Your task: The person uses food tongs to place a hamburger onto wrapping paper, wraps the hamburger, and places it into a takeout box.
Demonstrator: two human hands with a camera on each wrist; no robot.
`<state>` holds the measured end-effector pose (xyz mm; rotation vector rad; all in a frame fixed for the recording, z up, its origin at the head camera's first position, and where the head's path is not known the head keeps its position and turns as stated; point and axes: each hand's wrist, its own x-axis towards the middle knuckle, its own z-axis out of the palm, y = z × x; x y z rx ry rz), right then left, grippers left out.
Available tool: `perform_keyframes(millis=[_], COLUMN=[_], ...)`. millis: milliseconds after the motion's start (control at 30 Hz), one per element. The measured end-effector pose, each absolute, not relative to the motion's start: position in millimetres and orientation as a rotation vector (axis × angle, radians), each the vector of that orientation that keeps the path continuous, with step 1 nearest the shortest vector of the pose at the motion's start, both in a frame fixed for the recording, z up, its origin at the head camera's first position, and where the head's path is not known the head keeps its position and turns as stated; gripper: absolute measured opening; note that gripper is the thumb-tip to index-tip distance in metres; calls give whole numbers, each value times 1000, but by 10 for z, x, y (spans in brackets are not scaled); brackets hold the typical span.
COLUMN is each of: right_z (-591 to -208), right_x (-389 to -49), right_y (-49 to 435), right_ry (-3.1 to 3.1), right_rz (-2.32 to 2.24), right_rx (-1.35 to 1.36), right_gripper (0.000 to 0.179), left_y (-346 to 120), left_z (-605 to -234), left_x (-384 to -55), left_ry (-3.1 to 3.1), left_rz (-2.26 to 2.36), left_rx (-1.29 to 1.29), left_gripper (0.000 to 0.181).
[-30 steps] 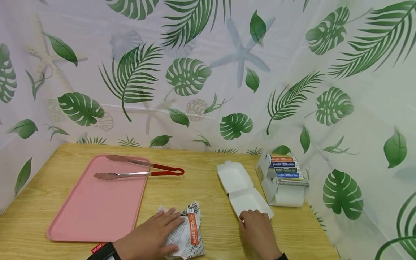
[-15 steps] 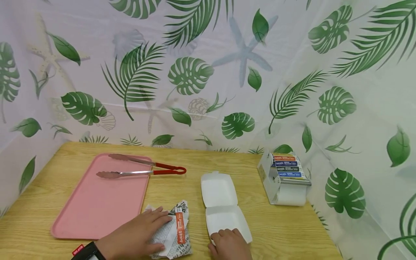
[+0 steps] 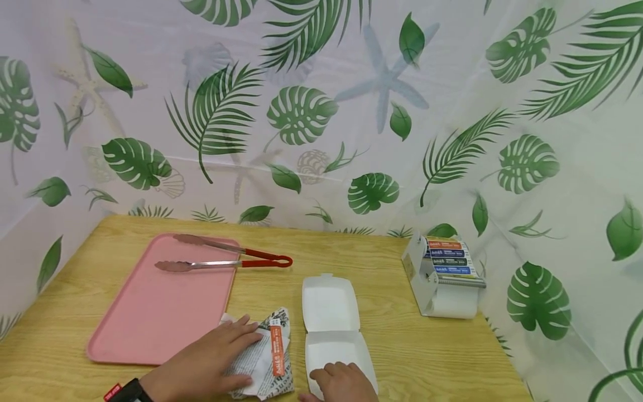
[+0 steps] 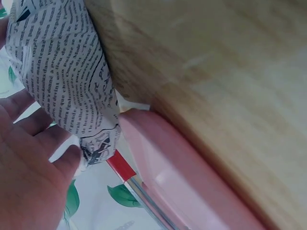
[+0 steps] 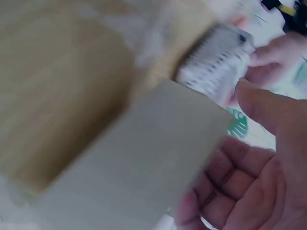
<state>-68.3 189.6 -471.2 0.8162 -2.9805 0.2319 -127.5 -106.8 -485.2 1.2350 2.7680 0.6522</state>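
In the head view my left hand (image 3: 216, 352) rests with extended fingers over a flat newsprint-paper packet (image 3: 263, 357) bearing an orange label (image 3: 277, 349). In the left wrist view the packet (image 4: 67, 72) stands between the fingers and the table. An open white clamshell food box (image 3: 331, 307) lies just right of the packet, hinge across its middle. My right hand (image 3: 344, 382) holds the front rim of its near half, fingers curled there. In the blurred right wrist view the box's outer wall (image 5: 139, 158) is beside the curled fingers; their exact contact is partly hidden.
A pink tray (image 3: 166, 312) is at the left, with red-handled tongs (image 3: 226, 262) lying across its far end. At the back right stands a white dispenser (image 3: 442, 279) with colored label rolls. A leaf-print cloth (image 3: 311, 111) hangs behind the wooden table (image 3: 422, 357).
My right hand has drawn the clamshell box left and toward me, turning it straighter, beside the packet. My left hand has stayed on the packet. The head view has shifted slightly.
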Motion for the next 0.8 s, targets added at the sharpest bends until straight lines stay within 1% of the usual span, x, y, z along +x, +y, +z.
perform_keyframes(millis=[100, 167, 267, 333, 400, 467, 600, 700, 800], right_z=[-4494, -4352, -4205, -4164, -4175, -4221, -4357, -4413, -4410], right_x=[-768, -848, -998, -1093, -1175, -1233, -1290, -1296, -1298], right_y=[1845, 1819, 1770, 1715, 1653, 1589, 1461, 1364, 1289], right_ry=[-3127, -3151, -3162, -3169, -3197, -3223, -3258, -3249, -3233], right_rz=[760, 1182, 1594, 1744, 1787, 1803, 1757, 1739, 1738], right_rx=[661, 563, 465, 400, 320, 235, 162, 172, 198], right_gripper=[48, 57, 68, 74, 79, 82, 85, 86, 83], left_y=[-1083, -1099, -1125, -1148, -1157, -1151, -1111, -1094, -1109], left_z=[-4833, -4804, -4735, -4702, -4690, -4705, -4774, -4809, -4810], left_x=[-1223, -1178, -1106, -1075, -1056, -1050, -1059, -1066, -1063], left_ry=[2842, 2932, 3038, 3018, 2917, 2803, 2660, 2620, 2621], left_rz=[751, 845, 980, 1021, 1027, 1017, 1028, 1053, 1116], left_rx=[1233, 1168, 882, 636, 439, 333, 261, 218, 202], left_gripper=[64, 54, 38, 34, 37, 41, 56, 68, 68])
